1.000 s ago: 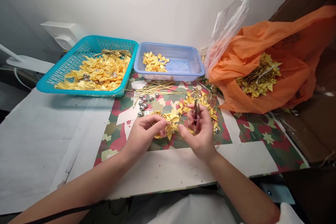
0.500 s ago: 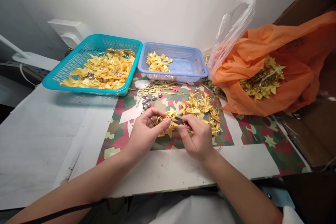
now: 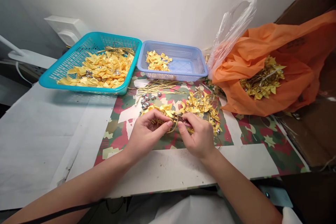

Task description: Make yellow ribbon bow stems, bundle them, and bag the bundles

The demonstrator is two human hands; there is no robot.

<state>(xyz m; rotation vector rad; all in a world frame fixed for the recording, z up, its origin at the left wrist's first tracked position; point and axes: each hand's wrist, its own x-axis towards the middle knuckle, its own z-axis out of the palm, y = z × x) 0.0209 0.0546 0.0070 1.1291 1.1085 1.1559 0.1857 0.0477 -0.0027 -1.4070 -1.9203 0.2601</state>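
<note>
My left hand (image 3: 147, 131) is closed on yellow ribbon pieces with a gold wire ring (image 3: 176, 125), its thumb and forefinger pinching the ring's left side. More yellow pieces show above and behind its fingers. From the right, my right hand (image 3: 198, 134) grips a dark, slim tool (image 3: 184, 121) whose tip reaches the ring. The hands are a short gap apart over the camouflage-patterned cover. Silver bells (image 3: 145, 102) and gold wires (image 3: 162, 86) lie behind my left hand. A heap of yellow pieces with rings and bells (image 3: 201, 103) lies behind my right hand.
At the back left, a teal basket (image 3: 126, 84) holds yellow pieces, bells and wires. Beside it, a blue basket (image 3: 183, 65) holds fewer yellow pieces. On the right an orange bag (image 3: 236, 66) contains bundled yellow pieces. A white wall stands behind; a phone (image 3: 278, 196) is below the table edge.
The ring between my hands now stands out more clearly, and more yellow pieces show above my left fingers. The view has shifted slightly. Both hands keep their hold.
</note>
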